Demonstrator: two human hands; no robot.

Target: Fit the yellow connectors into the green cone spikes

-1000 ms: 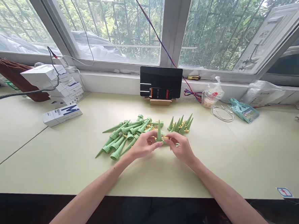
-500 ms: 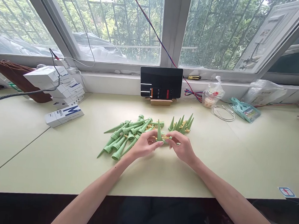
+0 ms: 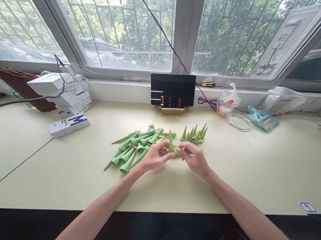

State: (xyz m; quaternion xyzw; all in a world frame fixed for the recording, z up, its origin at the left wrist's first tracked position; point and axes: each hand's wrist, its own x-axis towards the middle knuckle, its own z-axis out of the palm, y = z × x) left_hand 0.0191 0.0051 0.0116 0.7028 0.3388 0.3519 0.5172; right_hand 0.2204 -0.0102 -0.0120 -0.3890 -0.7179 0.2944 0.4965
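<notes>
My left hand [image 3: 156,156] is closed round the base of a green plant watering spike [image 3: 170,142], which stands with its point up. Against its side is a small yellow valve [image 3: 178,148], pinched in the fingertips of my right hand [image 3: 196,159]. Whether the valve sits inside the spike is hidden by the fingers. Left of my hands lies a loose pile of green spikes [image 3: 131,147], caps at one end, with small yellow pieces [image 3: 162,138] among them. Behind my right hand stands a group of upright spikes [image 3: 195,133] with yellow valves at their bases.
A phone [image 3: 173,102] showing a timer leans on a black tablet [image 3: 173,85] at the back. White boxes [image 3: 69,124] are at the left. A plastic bag [image 3: 228,102], a coiled white cable [image 3: 239,123] and a teal dustpan-like item [image 3: 262,118] are at the back right.
The view has tipped very slightly, so everything sits a little lower. Both hands keep their hold on the spike and the valve, with hardly any movement.
</notes>
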